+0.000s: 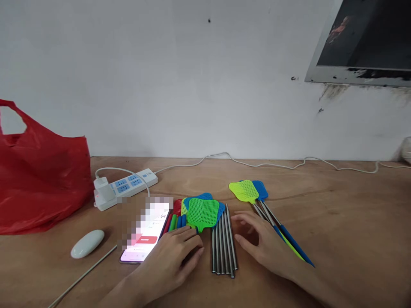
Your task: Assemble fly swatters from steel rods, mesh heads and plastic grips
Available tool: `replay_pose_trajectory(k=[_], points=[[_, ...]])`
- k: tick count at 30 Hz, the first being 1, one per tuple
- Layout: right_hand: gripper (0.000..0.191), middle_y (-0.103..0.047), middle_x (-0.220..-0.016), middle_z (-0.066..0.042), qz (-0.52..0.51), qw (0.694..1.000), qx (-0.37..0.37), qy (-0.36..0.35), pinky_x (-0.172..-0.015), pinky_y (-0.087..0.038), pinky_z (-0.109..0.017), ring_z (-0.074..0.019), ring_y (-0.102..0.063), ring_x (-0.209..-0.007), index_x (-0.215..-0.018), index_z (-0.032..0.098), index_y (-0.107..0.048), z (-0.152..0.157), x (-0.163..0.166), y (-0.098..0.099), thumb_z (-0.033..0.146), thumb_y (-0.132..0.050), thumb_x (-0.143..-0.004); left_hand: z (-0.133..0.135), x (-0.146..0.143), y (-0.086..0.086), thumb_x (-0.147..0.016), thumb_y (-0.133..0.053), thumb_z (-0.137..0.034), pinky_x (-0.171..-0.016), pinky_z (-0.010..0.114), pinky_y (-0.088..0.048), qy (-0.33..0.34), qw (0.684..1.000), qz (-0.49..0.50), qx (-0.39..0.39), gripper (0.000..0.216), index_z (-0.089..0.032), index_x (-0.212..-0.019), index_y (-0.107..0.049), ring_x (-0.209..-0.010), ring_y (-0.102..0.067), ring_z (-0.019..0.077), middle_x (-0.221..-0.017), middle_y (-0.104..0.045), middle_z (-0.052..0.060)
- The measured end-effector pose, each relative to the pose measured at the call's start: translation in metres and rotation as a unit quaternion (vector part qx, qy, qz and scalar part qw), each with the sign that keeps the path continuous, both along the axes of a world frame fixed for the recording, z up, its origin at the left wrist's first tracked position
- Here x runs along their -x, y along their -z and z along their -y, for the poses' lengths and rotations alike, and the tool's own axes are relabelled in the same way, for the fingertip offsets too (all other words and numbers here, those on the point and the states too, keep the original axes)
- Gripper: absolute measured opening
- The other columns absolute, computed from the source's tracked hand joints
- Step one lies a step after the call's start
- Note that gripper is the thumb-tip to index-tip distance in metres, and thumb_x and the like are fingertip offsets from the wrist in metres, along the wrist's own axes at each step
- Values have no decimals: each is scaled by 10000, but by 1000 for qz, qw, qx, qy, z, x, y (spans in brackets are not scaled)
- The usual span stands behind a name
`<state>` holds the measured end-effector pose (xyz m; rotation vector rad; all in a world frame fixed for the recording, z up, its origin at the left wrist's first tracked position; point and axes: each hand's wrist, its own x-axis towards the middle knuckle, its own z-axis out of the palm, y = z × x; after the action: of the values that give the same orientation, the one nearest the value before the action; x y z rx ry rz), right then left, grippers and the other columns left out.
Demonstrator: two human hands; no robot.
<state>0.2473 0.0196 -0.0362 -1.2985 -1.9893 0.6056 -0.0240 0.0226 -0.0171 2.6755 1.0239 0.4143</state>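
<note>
Fingers apart, my right hand (260,241) is open just right of a row of metal rods (223,248) lying side by side. Its fingertips come close to the rods but hold nothing. My left hand (180,252) lies over the near part of several red, green and blue handles (173,222), open, with its thumb apart; the contact beneath it is hidden. Beyond that hand is an overlapping pile of fly swatter heads, with a green head (203,211) on top. Right of my right hand, two fly swatters with a yellow-green head (244,191) and a blue head (260,190) lie slantwise.
A lit phone (146,237) lies left of the handles. Farther left are a white mouse (87,244), a power strip (128,186) with a charger plugged in, and a red plastic bag (45,179). A thin white cable (266,165) runs along the wall.
</note>
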Motion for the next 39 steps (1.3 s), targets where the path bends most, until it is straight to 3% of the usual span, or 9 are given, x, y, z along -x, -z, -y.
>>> replay_pose_trajectory(k=[2,4,7,10,25,27,30,33,39], points=[[235,-621,-1120,-73,27,999,-40,-17,-874,-466,-398,-241,-587,-1033,-1065,235,-584,4,3,-9,198,-610,-835,0,0,1,-1010,-412,-212,-737,343,-443,1,1000,3,0,218,-198,-916,-607,-841,-584,225,-883,-632,45],[93,-599,-923,-37,64,997,-41,-22,-752,-440,-355,-210,-570,-862,-881,224,-534,8,5,-16,240,-620,-848,0,0,1,-1004,-425,-213,-744,347,-439,2,1000,6,-1,211,-199,-907,-612,-840,-580,225,-878,-631,45],[400,-535,-772,6,137,987,-33,-76,-646,-349,-319,-188,-499,-731,-731,225,-432,10,6,-23,469,-747,-767,0,-1,2,-984,-451,-204,-743,352,-429,5,1000,9,-3,188,-201,-895,-617,-832,-574,224,-866,-626,41],[573,-546,-803,6,179,974,-31,-134,-638,-302,-304,-193,-494,-761,-712,220,-421,11,6,-22,623,-818,-621,0,-1,2,-974,-464,-191,-746,352,-422,9,1000,11,-5,178,-201,-887,-619,-838,-568,224,-866,-626,40],[268,-567,-849,13,197,969,-35,-147,-643,-300,-287,-173,-528,-785,-777,214,-480,15,7,-24,321,-723,-743,5,-6,-1,-943,-527,-185,-800,353,-410,42,999,2,5,111,-218,-908,-627,-864,-555,217,-896,-618,25],[170,-572,-822,11,199,972,-55,-107,-645,-311,-286,-170,-536,-762,-786,214,-482,13,6,-24,230,-651,-772,5,-7,-2,-943,-537,-194,-806,351,-411,43,999,-1,6,101,-220,-900,-624,-866,-558,216,-896,-618,23],[141,-606,-802,0,233,969,-79,25,-621,-307,-286,-168,-556,-706,-835,211,-503,7,0,-20,85,-518,-775,6,-7,-3,-946,-535,-196,-808,347,-415,44,999,-3,6,106,-218,-886,-621,-865,-560,214,-890,-615,23],[157,-671,-891,-39,311,935,-66,158,-555,-240,-293,-193,-603,-678,-916,210,-542,-2,-9,-16,109,-498,-804,6,-8,-4,-946,-528,-190,-801,347,-417,41,999,-6,8,113,-216,-891,-623,-867,-561,216,-893,-614,27],[183,-708,-989,-69,398,886,-4,239,-518,-153,-301,-264,-693,-745,-1055,218,-572,-11,-19,-19,214,-492,-890,5,-6,-3,-952,-508,-188,-795,345,-421,40,999,-4,7,129,-217,-918,-629,-871,-561,216,-899,-618,29]])
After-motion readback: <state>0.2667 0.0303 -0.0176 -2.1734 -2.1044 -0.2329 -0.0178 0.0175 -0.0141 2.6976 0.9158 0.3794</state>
